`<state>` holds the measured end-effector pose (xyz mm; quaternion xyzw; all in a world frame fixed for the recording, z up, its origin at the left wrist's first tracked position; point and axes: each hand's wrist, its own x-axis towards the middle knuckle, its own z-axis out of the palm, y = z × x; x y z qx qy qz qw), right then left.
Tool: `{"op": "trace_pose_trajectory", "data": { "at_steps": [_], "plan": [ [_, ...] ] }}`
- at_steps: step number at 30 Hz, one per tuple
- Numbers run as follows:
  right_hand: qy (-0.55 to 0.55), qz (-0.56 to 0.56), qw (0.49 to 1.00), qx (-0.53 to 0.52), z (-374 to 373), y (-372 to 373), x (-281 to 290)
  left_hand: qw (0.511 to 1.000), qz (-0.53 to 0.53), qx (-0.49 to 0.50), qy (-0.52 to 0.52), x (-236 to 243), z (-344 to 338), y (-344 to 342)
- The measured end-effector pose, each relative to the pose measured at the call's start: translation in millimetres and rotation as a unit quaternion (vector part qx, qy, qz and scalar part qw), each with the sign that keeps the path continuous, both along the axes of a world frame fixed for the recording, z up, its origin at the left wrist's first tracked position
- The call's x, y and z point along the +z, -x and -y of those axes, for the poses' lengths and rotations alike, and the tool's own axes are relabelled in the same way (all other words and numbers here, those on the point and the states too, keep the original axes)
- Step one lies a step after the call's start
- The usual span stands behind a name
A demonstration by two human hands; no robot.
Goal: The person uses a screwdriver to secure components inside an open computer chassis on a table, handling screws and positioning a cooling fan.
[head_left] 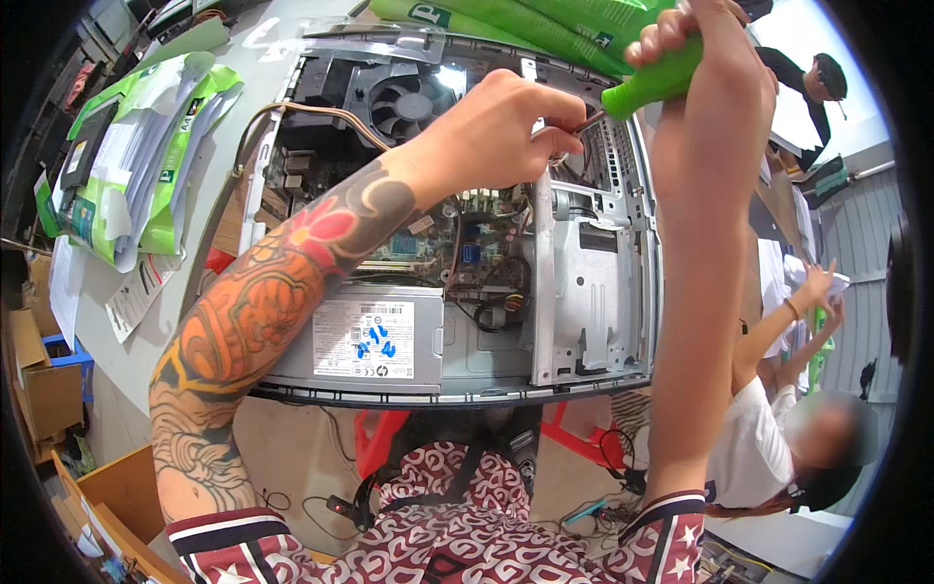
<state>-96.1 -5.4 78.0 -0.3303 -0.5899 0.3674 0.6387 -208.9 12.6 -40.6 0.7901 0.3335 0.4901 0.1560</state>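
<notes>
An open desktop computer case point(593, 292) lies in front of me, with a fan point(394, 102), a motherboard point(457, 234) and a silver power supply point(418, 346). My right hand point(686, 44) is wrapped round the green handle of a screwdriver point(637, 88) above the case's upper right. My tattooed left arm crosses the case, and my left hand point(545, 127) has its fingers pinched at the metal shaft below that handle, by a vertical metal bar. Whether they grip the shaft or something small at its end, I cannot tell.
Green-wrapped paper packs lie at the left point(146, 156) and behind the case point(516, 24). A cardboard box point(49, 389) and a red stool point(574, 443) are lower down. A co-worker in white point(759, 448) works at the right; another person point(808, 92) is farther back.
</notes>
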Motion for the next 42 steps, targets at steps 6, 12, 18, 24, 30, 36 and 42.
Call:
{"op": "trace_pose_trajectory", "data": {
  "at_steps": [6, 12, 18, 24, 30, 36, 42],
  "plan": [
    [0.15, -0.259, 0.912, 0.281, -25, -26, -13, 1.0, -0.004, -0.02, -0.013, 2, 4, -5],
    [0.038, -0.048, 0.894, 0.444, -43, -41, 1, 0.999, -0.013, -0.014, -0.039, -2, -2, 5],
    [0.046, -0.06, 0.991, 0.115, -13, -15, 5, 0.999, -0.03, -0.016, -0.023, 2, -7, 2],
    [0.087, -0.066, 0.952, 0.285, -33, -33, -4, 0.999, -0.035, -0.014, -0.018, 3, -1, 4],
    [0.088, -0.089, 0.961, 0.246, -18, -24, 2, 0.999, -0.028, -0.027, -0.033, 6, -4, 4],
    [0.104, -0.083, 0.894, 0.427, -35, -43, -10, 0.999, -0.043, -0.019, -0.021, 8, 0, 6],
    [0.145, -0.082, 0.871, 0.462, -56, -50, 0, 0.999, -0.045, -0.022, -0.007, 9, -3, 5]
  ]
}}
